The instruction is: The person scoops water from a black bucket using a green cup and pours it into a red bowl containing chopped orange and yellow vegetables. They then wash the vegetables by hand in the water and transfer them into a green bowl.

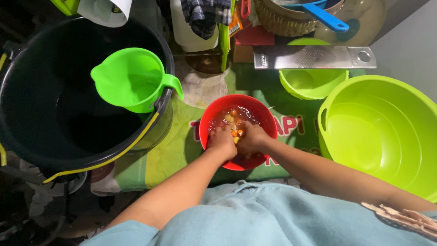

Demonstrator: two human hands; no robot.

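A red bowl (217,110) sits on a green printed mat in the middle, holding water and small yellow and orange pieces (230,118). Both of my hands are down inside it. My left hand (222,140) is curled at the bowl's near left side. My right hand (251,138) is curled beside it, touching it, with an orange piece showing between the two. Whether either hand grips the pieces is hidden by the knuckles.
A large black bucket (27,123) with a green jug (132,79) on its rim stands at left. A big lime basin (387,132) is at right, a smaller lime bowl (309,84) with a metal grater (314,57) behind it. Clutter lines the back.
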